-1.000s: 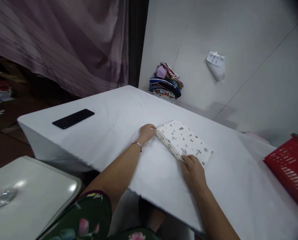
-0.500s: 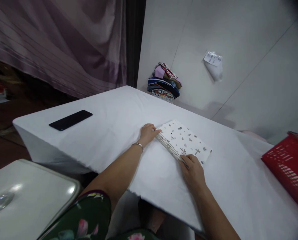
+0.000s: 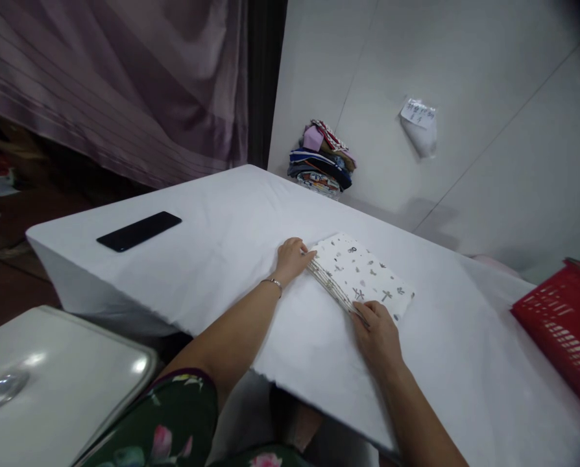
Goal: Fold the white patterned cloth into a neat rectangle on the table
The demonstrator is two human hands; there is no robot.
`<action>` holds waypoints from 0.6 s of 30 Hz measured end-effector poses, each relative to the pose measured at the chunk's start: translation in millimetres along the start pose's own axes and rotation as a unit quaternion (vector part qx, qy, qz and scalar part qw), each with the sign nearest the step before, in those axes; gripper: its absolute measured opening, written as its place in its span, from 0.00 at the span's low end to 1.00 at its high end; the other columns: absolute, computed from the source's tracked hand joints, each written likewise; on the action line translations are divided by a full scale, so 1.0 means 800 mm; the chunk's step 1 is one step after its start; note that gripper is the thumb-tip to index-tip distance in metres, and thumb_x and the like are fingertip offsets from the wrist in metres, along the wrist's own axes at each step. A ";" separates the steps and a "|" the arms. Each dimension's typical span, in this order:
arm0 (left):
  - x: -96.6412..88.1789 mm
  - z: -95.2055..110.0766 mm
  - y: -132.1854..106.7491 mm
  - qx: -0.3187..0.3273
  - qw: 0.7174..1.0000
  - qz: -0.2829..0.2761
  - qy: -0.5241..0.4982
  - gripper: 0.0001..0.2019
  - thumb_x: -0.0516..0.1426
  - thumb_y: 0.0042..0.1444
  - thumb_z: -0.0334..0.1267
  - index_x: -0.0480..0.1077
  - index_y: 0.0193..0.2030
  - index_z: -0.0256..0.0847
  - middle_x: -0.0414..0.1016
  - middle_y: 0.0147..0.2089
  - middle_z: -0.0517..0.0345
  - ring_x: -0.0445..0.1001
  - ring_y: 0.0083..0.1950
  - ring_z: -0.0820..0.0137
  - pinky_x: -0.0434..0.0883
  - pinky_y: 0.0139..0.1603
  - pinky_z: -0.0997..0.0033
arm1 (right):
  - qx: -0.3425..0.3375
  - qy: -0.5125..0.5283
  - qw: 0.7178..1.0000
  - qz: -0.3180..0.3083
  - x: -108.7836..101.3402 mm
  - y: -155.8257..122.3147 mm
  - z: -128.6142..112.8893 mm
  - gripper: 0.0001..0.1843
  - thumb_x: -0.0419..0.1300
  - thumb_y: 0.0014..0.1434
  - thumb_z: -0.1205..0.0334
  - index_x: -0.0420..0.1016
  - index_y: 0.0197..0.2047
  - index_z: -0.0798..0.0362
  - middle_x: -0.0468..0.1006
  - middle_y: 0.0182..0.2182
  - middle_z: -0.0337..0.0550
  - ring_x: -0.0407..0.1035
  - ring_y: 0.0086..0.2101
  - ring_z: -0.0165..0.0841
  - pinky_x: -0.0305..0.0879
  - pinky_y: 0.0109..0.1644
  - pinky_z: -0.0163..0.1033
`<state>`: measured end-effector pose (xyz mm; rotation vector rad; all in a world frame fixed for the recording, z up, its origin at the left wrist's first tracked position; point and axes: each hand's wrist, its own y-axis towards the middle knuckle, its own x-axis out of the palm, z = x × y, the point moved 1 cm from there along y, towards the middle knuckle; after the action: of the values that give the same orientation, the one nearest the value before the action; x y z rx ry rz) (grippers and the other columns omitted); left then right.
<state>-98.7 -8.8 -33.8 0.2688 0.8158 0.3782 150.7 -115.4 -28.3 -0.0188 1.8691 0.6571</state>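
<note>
A folded white cloth [image 3: 362, 275] with small grey prints lies flat on the white-covered table [image 3: 222, 233]. My left hand [image 3: 291, 257], with a thin bracelet at the wrist, pinches the cloth's near left corner, fingers curled onto its layered edge. My right hand [image 3: 375, 331] grips the cloth's near right corner, fingers pressed together on the folded edge. Both hands hold the same long edge, one at each end.
A black phone [image 3: 139, 231] lies near the table's left corner. A stack of folded colourful cloths [image 3: 322, 162] sits at the far edge by the wall. A red basket [image 3: 562, 318] stands at the right. A white stool top [image 3: 61, 383] is at lower left.
My left hand has shifted slightly right along the cloth's edge. The cloth and my right hand stay where they were.
</note>
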 end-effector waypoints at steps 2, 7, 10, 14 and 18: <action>0.001 0.000 0.000 0.003 1.000 -0.001 -0.008 0.08 0.58 0.50 0.44 0.69 0.29 0.41 0.70 0.48 0.54 0.65 0.53 0.64 0.58 0.56 0.61 | -0.001 -0.001 1.000 0.001 0.000 0.000 0.000 0.15 0.51 0.60 0.57 0.74 0.46 0.50 0.71 0.37 0.46 0.66 0.39 0.36 0.64 0.41 0.40; 0.003 -0.001 0.005 -0.021 0.997 -0.016 -0.067 0.04 0.58 0.47 0.36 0.68 0.25 0.42 0.71 0.49 0.56 0.67 0.52 0.66 0.60 0.56 0.66 | -0.002 0.003 1.000 0.010 0.000 -0.001 0.000 0.15 0.50 0.60 0.58 0.74 0.46 0.50 0.72 0.37 0.45 0.65 0.39 0.36 0.64 0.43 0.41; 0.001 -0.003 0.009 -0.072 0.990 -0.018 -0.123 0.04 0.57 0.46 0.37 0.68 0.24 0.41 0.71 0.49 0.57 0.68 0.50 0.68 0.63 0.53 0.69 | 0.000 0.006 1.000 0.001 0.000 -0.001 0.001 0.15 0.51 0.60 0.58 0.73 0.46 0.50 0.71 0.37 0.45 0.65 0.39 0.36 0.64 0.43 0.40; 0.000 -0.007 0.011 -0.127 0.985 -0.045 -0.109 0.04 0.57 0.43 0.35 0.67 0.21 0.40 0.73 0.45 0.57 0.70 0.45 0.68 0.65 0.47 0.71 | 0.010 0.006 1.000 -0.006 0.000 -0.001 0.002 0.15 0.51 0.60 0.57 0.72 0.47 0.50 0.71 0.39 0.45 0.65 0.40 0.36 0.63 0.44 0.41; 0.004 -0.009 0.010 -0.108 0.992 -0.041 -0.047 0.03 0.56 0.43 0.35 0.67 0.22 0.41 0.73 0.41 0.57 0.69 0.45 0.67 0.64 0.46 0.71 | 0.016 0.007 1.000 -0.013 0.000 -0.002 0.001 0.16 0.50 0.60 0.57 0.72 0.48 0.50 0.71 0.39 0.45 0.64 0.41 0.36 0.63 0.44 0.41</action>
<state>-103.6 0.4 -37.7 0.0501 0.6841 0.3715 151.7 -116.7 -29.2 -0.0261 1.8896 0.6103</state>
